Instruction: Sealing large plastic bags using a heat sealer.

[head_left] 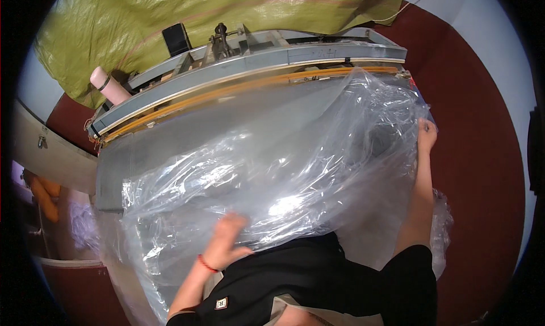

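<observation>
Left hand (229, 239) spread; right hand (427, 135) curled at clear film (295, 198), grip unclear. Uneven tension could crease film between hands.

Film: (306, 195) clear, thin plastic; glossy and crinkled, with sharp highlights along the creases. Work surface: (110, 172) grey, smooth and matt. Long front rail: (244, 65) grey metal, smooth, with a low sheen. Backdrop sheet: (170, 5) yellow-green woven plastic, creased, semi-gloss. Bottle: (114, 91) smooth, pink, soft satin finish; base material cannot be determined. Shirt: (301, 275) black cloth, matt. Floor: (477, 116) dark red, matt.
</observation>
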`<state>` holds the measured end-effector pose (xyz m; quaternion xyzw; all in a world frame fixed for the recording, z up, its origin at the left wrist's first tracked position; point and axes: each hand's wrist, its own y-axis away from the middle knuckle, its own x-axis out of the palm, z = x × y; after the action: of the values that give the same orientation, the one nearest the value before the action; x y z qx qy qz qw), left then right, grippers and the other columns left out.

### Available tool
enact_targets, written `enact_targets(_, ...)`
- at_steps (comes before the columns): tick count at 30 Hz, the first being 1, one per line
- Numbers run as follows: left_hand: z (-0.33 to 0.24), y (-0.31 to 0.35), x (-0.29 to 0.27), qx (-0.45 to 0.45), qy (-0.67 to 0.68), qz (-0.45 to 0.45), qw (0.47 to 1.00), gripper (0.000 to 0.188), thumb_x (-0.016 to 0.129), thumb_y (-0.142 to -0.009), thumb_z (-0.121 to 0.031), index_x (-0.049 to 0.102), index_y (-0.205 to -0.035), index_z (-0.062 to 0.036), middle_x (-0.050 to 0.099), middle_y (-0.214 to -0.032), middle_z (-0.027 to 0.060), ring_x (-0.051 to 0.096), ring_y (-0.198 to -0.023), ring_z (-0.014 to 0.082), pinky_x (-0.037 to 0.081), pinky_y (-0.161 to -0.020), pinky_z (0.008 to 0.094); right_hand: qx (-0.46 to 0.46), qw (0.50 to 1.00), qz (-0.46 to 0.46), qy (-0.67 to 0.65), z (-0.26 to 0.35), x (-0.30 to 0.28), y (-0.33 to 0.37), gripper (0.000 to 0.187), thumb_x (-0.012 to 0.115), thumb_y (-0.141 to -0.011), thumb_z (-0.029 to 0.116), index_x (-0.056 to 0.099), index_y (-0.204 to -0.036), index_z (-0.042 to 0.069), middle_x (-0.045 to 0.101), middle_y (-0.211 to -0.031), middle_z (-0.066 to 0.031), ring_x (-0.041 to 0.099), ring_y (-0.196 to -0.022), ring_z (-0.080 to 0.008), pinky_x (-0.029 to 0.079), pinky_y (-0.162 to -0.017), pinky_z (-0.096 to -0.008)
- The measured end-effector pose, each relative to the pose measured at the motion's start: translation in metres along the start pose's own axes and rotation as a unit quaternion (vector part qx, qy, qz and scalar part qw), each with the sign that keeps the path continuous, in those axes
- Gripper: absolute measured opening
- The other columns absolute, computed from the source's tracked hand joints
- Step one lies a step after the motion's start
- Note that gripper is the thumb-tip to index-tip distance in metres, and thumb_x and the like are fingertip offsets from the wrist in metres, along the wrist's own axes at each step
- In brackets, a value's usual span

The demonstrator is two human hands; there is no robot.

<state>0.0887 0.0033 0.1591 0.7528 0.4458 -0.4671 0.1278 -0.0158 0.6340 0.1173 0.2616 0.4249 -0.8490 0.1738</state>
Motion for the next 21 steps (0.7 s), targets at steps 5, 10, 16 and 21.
enact_targets(5, 0.025, 0.000, 0.013, -0.144, 0.265, 0.266, 0.915, 0.016, 0.054, -0.080, -0.014, 0.059, -0.091, -0.0041, 0.058, -0.074, 0.0093, 0.057, -0.071, 0.0173, 0.045, -0.062, 0.0284, 0.041, 0.961, 0.054, -0.267, 0.079, 0.007, -0.017, 0.020, 0.054, -0.081, 0.019, 0.058, -0.085, 0.000, 0.057, -0.073, -0.0037, 0.053, -0.066, -0.0115, 0.042, -0.059, -0.0231)
enact_targets(10, 0.119, 0.015, -0.127, -0.331, 0.365, -0.314, 0.812, 0.019, 0.044, -0.086, -0.026, 0.053, -0.076, -0.0121, 0.050, -0.072, -0.0023, 0.049, -0.067, 0.0084, 0.039, -0.058, 0.0233, 0.006, 0.869, 0.248, -0.429, 0.207, -0.020, -0.024, 0.020, 0.047, -0.086, 0.019, 0.057, -0.087, 0.001, 0.055, -0.074, -0.0003, 0.051, -0.062, -0.0068, 0.040, -0.054, -0.0197)
enact_targets(16, 0.246, 0.086, -0.249, -0.258, -0.120, -0.652, 0.703, 0.029, 0.047, -0.081, -0.009, 0.050, -0.108, 0.0006, 0.052, -0.108, 0.0098, 0.048, -0.099, 0.0177, 0.035, -0.089, 0.0279, -0.218, 0.803, 0.376, -0.408, 0.355, -0.066, 0.005, 0.024, 0.045, -0.088, 0.020, 0.057, -0.087, 0.000, 0.056, -0.075, -0.0010, 0.051, -0.071, -0.0086, 0.039, -0.071, -0.0218)
enact_targets(21, 0.015, -0.104, -0.188, 0.000, 0.042, -0.370, 0.928, 0.038, 0.053, -0.077, -0.011, 0.048, -0.114, -0.0039, 0.049, -0.115, 0.0086, 0.042, -0.110, 0.0218, 0.029, -0.095, 0.0320, -0.224, 0.780, 0.385, -0.440, 0.381, -0.077, 0.017, 0.024, 0.046, -0.087, 0.018, 0.057, -0.088, -0.003, 0.057, -0.078, -0.0036, 0.052, -0.075, -0.0097, 0.040, -0.071, -0.0225)
